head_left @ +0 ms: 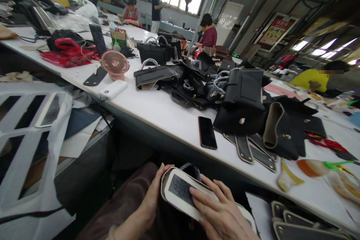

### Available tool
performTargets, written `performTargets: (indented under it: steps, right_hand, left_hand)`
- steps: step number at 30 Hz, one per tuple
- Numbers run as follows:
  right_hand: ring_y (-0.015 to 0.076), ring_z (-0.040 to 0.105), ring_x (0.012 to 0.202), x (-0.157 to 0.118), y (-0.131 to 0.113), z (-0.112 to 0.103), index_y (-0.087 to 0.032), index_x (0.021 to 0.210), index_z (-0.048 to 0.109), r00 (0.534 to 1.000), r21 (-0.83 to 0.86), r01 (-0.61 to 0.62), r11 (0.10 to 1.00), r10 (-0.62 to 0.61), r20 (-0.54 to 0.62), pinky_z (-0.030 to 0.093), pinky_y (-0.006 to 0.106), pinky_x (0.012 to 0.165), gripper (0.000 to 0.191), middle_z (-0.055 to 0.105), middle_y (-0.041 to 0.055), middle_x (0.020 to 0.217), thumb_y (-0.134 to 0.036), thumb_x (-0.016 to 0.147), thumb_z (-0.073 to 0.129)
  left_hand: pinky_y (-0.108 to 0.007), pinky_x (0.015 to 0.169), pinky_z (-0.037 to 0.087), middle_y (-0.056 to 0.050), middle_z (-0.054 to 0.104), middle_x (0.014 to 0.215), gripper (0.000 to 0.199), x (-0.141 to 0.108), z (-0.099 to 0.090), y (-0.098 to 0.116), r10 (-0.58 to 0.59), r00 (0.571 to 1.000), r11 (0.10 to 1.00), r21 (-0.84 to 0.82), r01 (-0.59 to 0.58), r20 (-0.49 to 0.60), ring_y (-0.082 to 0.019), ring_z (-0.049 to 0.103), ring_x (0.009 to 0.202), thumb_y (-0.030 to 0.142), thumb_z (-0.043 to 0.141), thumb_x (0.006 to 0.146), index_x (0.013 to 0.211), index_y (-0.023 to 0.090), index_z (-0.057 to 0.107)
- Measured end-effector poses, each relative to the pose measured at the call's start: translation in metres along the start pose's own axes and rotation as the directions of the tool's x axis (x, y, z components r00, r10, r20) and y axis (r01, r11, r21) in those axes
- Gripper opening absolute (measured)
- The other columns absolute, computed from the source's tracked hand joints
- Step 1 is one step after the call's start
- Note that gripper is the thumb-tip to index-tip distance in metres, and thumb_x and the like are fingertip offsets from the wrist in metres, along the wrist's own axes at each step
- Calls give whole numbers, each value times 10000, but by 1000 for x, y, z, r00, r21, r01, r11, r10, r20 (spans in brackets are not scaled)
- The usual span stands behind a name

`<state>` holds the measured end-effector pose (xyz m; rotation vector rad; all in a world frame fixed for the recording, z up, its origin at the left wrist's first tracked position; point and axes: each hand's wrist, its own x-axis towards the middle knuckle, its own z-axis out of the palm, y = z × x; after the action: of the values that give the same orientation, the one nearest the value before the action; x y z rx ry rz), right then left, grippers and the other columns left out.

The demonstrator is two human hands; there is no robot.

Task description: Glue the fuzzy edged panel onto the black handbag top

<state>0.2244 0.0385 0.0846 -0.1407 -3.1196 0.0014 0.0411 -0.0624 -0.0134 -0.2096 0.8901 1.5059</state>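
Low in the head view, over my lap, is a bag piece [180,191] with a cream rim and a dark grey rectangular panel facing up. My left hand [152,198] holds its left end, thumb and fingertips at the edge. Across the panel and the cream surface lies my right hand [215,204], its fingers stretched out and pressing flat on top. A dark handle loop [191,170] sticks up behind the piece. The underside of the piece is hidden.
On the white table [146,114] are a phone [207,132], a pink fan [114,64], a white power bank [113,89], black bags [243,92] and dark straps [244,149]. A rack [30,138] stands left. Several people are farther back.
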Motion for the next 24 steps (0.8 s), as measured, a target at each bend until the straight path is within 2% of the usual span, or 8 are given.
performTargets:
  steps: [3, 5, 9, 11, 15, 18, 21, 24]
  right_hand:
    - [316, 524, 1226, 1, 3, -2, -243, 1241, 605, 999, -24, 36, 999, -37, -9, 468, 429, 957, 372, 612, -8, 1282, -238, 871, 572]
    - [334, 496, 1251, 3, 4, -8, -248, 1235, 611, 999, 5, 19, 1000, -19, 36, 469, 471, 982, 346, 616, 0, 1277, -245, 894, 556]
    - [293, 493, 1264, 14, 0, -12, -275, 1077, 684, 990, 230, -67, 971, 36, 135, 432, 501, 1053, 212, 662, 7, 1208, -277, 924, 537]
    - [287, 489, 1269, 17, -3, -3, -284, 1096, 679, 991, 250, -114, 962, 92, 97, 435, 527, 1045, 227, 662, 12, 1206, -264, 938, 517]
    - [362, 417, 1310, 10, -3, 23, -254, 1289, 583, 988, 88, -141, 986, 146, -56, 442, 628, 989, 363, 596, 34, 1301, -274, 929, 540]
    - [354, 442, 1294, 4, -3, 35, -257, 1342, 538, 971, 93, -182, 979, 193, -139, 449, 605, 993, 427, 582, 39, 1315, -325, 920, 561]
    - [330, 469, 1279, 9, -7, 35, -271, 1431, 420, 970, 157, -168, 973, 192, -149, 498, 558, 952, 505, 541, 54, 1359, -334, 939, 508]
    - [403, 437, 1285, 23, -11, 32, -329, 1421, 425, 988, 95, -101, 990, 111, -108, 482, 663, 888, 537, 458, 49, 1429, -398, 904, 554]
  left_hand:
    - [-370, 898, 454, -68, 698, 1079, 509, 1, 0, -1, 5, 1000, 1000, -8, -5, 28, -290, 607, 1060, 581, 558, 846, 1148, 179, 633]
    - [-358, 906, 449, -67, 699, 1067, 521, 1, -2, -2, 14, 1000, 1000, 12, -15, 25, -270, 618, 1026, 586, 564, 841, 1151, 173, 635]
    - [-363, 895, 456, -54, 708, 1015, 540, 1, -3, -2, -25, 1000, 1000, -10, 25, 3, -242, 643, 919, 604, 587, 817, 1162, 190, 627]
    - [-367, 899, 456, -53, 708, 1017, 532, 2, -4, -2, -22, 999, 999, -40, 23, 25, -245, 643, 933, 596, 597, 813, 1159, 193, 626]
    - [-360, 917, 447, -52, 712, 1003, 524, 4, -5, -1, -4, 997, 999, -50, 8, 78, -259, 629, 1004, 591, 598, 812, 1151, 193, 631]
    - [-348, 940, 434, -54, 713, 1026, 547, 5, -6, -1, 7, 998, 1000, -10, -6, 69, -271, 603, 1080, 606, 601, 802, 1162, 196, 635]
    - [-370, 956, 429, -69, 702, 1081, 569, 4, -7, -1, 14, 999, 999, 44, -16, 51, -299, 586, 1122, 610, 593, 803, 1180, 186, 632]
    - [-374, 996, 407, -81, 672, 1175, 536, 4, -7, 0, 28, 998, 999, 33, -30, 49, -304, 536, 1205, 575, 575, 832, 1188, 177, 627]
